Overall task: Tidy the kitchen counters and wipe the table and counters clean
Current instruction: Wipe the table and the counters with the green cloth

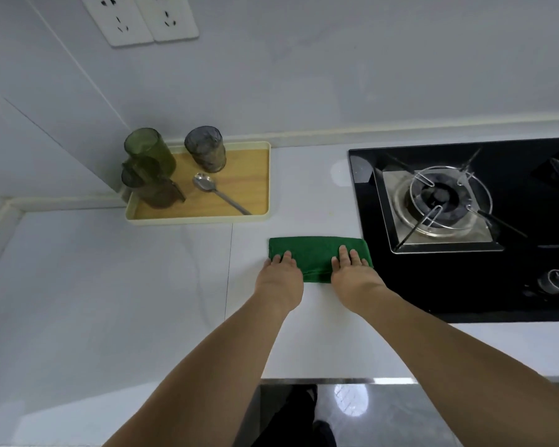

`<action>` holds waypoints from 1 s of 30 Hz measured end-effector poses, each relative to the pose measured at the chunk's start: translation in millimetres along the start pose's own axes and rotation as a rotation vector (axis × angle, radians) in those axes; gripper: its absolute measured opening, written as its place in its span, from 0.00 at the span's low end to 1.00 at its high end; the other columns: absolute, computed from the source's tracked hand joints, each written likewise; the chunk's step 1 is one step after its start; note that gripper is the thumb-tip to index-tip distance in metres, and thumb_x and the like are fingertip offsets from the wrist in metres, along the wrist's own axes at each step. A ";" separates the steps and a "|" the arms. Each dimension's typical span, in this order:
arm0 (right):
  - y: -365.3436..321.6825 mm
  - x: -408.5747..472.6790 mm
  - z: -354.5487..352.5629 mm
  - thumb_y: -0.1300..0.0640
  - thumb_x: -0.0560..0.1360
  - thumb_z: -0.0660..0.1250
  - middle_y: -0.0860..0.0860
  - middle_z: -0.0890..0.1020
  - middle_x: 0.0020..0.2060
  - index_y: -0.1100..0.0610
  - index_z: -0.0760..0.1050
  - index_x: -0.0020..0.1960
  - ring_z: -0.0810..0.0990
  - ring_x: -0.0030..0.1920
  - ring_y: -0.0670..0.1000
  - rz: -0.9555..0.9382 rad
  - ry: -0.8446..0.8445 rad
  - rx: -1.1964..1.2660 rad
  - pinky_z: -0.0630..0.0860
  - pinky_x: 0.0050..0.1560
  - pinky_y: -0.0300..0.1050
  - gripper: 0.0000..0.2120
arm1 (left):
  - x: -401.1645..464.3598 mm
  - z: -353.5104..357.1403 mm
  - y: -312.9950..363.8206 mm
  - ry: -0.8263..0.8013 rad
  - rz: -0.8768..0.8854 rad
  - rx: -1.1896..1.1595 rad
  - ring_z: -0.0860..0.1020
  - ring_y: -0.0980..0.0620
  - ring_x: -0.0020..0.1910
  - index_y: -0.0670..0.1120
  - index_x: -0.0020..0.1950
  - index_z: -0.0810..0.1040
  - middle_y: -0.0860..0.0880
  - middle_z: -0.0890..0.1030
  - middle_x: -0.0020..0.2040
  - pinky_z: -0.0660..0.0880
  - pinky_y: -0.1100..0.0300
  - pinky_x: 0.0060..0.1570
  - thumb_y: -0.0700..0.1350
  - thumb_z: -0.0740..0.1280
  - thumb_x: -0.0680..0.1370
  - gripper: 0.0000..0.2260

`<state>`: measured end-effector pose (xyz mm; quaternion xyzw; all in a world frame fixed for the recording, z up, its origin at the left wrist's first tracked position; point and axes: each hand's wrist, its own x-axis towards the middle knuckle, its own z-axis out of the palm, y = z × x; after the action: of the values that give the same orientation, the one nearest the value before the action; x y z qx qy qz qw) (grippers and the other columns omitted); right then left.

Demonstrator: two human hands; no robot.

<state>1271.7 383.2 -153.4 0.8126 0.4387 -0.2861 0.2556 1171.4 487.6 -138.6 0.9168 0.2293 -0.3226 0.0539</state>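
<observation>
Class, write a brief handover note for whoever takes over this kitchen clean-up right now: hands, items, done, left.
Left hand and right hand: both flat, pressing the folded green cloth on the white counter, beside the stove.
Tray at the back holds three glasses and a spoon.
Done: tray looks tidy.
Left: whether the counter is wiped cannot be told; the table is out of view.

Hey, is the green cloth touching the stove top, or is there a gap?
Touching. In the head view the cloth's right end overlaps the black stove top's left edge, under the right hand, with no white counter between them.
</observation>
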 end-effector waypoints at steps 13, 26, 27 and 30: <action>37.5 78.1 -63.4 0.71 0.77 0.57 0.63 0.37 0.75 0.64 0.39 0.77 0.42 0.76 0.63 0.018 0.051 0.016 0.49 0.76 0.55 0.37 | 81.6 -64.2 -21.6 0.027 0.003 0.025 0.50 0.41 0.77 0.38 0.78 0.53 0.41 0.47 0.79 0.49 0.49 0.76 0.39 0.54 0.80 0.26; 82.6 174.4 -127.5 0.71 0.77 0.56 0.62 0.36 0.75 0.62 0.37 0.77 0.41 0.76 0.62 -0.002 0.149 0.024 0.47 0.76 0.54 0.37 | 182.4 -130.3 -50.4 0.057 -0.021 0.041 0.50 0.42 0.77 0.39 0.78 0.51 0.41 0.47 0.79 0.49 0.49 0.76 0.39 0.55 0.80 0.27; 86.3 181.0 -131.6 0.71 0.77 0.55 0.62 0.36 0.75 0.62 0.37 0.77 0.41 0.76 0.62 -0.007 0.155 0.026 0.47 0.76 0.53 0.37 | 190.3 -133.9 -53.6 0.062 -0.022 0.028 0.50 0.42 0.77 0.39 0.78 0.50 0.41 0.46 0.79 0.48 0.50 0.76 0.39 0.55 0.80 0.28; 94.0 196.0 -141.4 0.71 0.77 0.56 0.61 0.36 0.76 0.61 0.36 0.77 0.40 0.77 0.61 -0.012 0.169 0.020 0.47 0.76 0.53 0.37 | 207.8 -143.5 -62.9 0.076 -0.012 0.004 0.49 0.43 0.78 0.39 0.78 0.48 0.43 0.45 0.79 0.48 0.50 0.76 0.38 0.54 0.79 0.29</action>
<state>1475.0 543.0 -173.3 0.8338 0.4606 -0.2224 0.2077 1366.8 659.0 -150.8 0.9271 0.2359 -0.2883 0.0411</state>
